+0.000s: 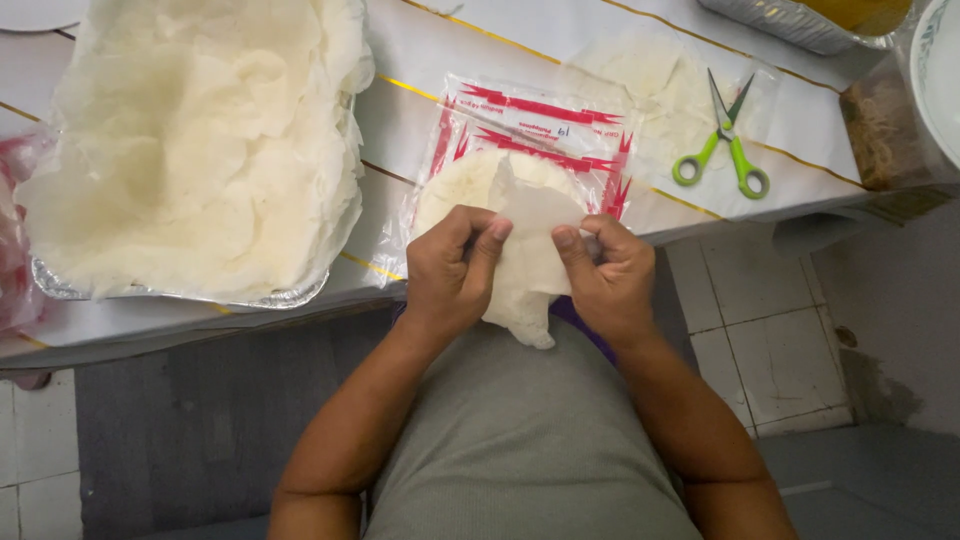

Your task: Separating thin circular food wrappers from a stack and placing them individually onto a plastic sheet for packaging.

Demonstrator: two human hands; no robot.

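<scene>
Both hands, left hand (452,272) and right hand (604,275), pinch a thin white wrapper (530,262) above a red-striped clear bag (520,150).

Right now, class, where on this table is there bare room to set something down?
Bare strip of table between the foil tray and the plastic bag; another right of the scissors. Crowded at the near edge, where both hands hold a wafer.

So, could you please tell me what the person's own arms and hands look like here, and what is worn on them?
Both forearms are bare up to the bottom edge of the picture, with no sleeves in view. The left hand and the right hand wear no gloves, and no rings, watch or bracelets show. The fingernails are short and unpainted. The torso between the arms is covered by a grey ribbed top.
</scene>
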